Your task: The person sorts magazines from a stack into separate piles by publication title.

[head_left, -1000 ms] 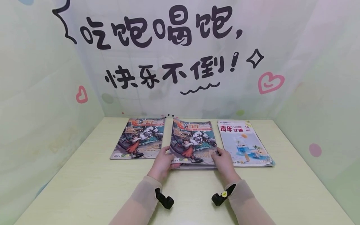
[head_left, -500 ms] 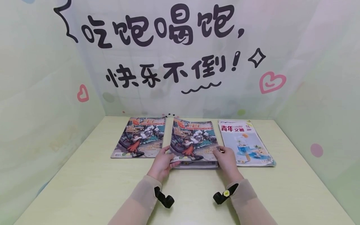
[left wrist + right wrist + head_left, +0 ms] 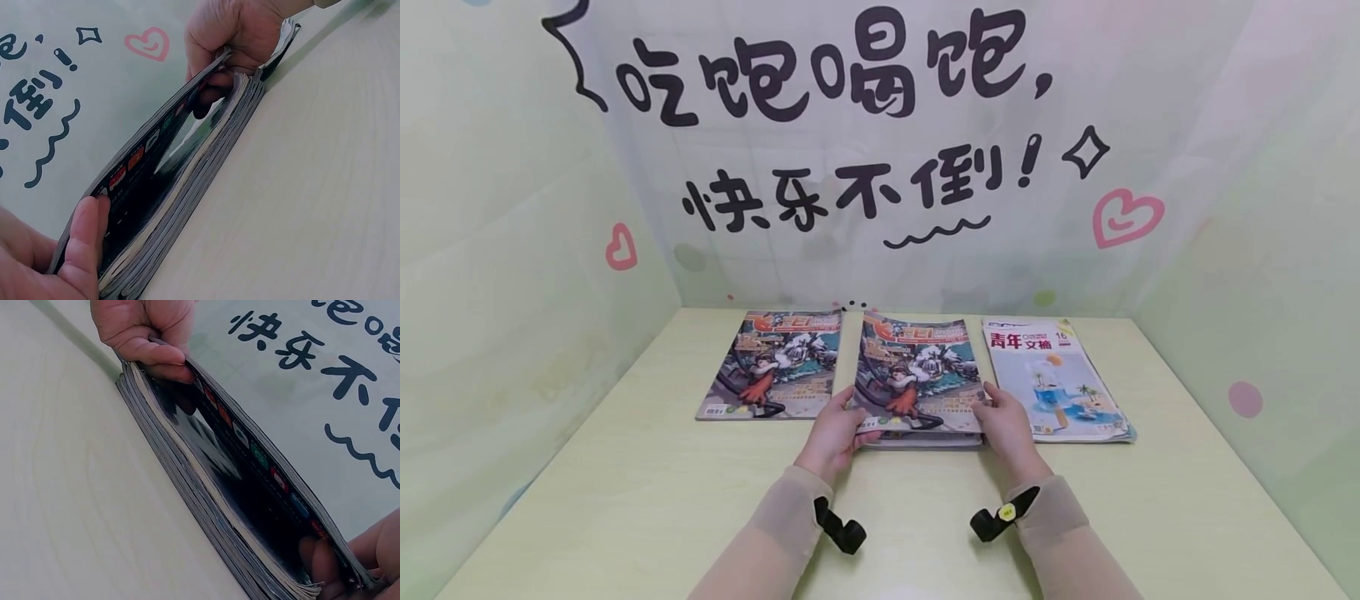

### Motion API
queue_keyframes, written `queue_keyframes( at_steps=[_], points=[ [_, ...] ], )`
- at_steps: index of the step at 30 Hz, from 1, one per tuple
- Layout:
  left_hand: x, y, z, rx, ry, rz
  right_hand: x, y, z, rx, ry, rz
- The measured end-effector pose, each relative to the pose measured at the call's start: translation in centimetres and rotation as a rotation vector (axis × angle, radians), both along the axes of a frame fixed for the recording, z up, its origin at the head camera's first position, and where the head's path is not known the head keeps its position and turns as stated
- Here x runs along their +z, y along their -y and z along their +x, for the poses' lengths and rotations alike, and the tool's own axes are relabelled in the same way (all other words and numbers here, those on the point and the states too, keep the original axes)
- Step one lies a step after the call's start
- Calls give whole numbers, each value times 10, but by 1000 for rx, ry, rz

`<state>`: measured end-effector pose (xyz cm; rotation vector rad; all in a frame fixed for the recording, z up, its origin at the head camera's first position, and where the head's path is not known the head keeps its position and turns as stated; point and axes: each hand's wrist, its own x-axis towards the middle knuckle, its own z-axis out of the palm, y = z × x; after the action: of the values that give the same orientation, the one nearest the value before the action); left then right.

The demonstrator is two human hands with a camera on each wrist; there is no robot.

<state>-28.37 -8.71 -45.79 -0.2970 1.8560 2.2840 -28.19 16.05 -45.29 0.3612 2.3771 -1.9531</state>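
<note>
A comic-style magazine (image 3: pixel 917 375) with an orange title is held by its two sides, its near edge raised and tilted above a stack of magazines (image 3: pixel 925 444). My left hand (image 3: pixel 831 429) grips its left side, thumb on the cover and fingers beneath. At the right side, my right hand (image 3: pixel 1007 425) pinches the edge, thumb on top. In the left wrist view, a gap separates the lifted magazine (image 3: pixel 137 150) from the stack (image 3: pixel 187 200). Fingers of both hands reach into that gap in the right wrist view, where the stack (image 3: pixel 181 481) lies on the table.
Left of the hands lies a matching magazine (image 3: pixel 775 367). A white magazine (image 3: pixel 1048 383) with a red title tops another pile on the right. The pale wooden table (image 3: pixel 625 500) meets a printed fabric backdrop (image 3: pixel 880 275) behind.
The magazine's near edge rose slightly off the stack, then came down a little. My right hand's fingers have shifted along its side edge. The other magazines stay put; the head view shifted slightly.
</note>
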Motion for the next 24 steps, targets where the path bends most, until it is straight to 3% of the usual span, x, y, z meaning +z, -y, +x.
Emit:
queue_keyframes(
  at_steps=[8, 17, 24],
  points=[
    [-3, 0, -1, -27, -35, -30, -1, -3, -1, 23, 26, -78],
    [3, 2, -1, -8, -37, -25, 4, 1, 0, -13, -8, -121],
    [13, 25, -2, -3, -10, -5, 12, 24, -3, -20, -50, -153]
  ],
)
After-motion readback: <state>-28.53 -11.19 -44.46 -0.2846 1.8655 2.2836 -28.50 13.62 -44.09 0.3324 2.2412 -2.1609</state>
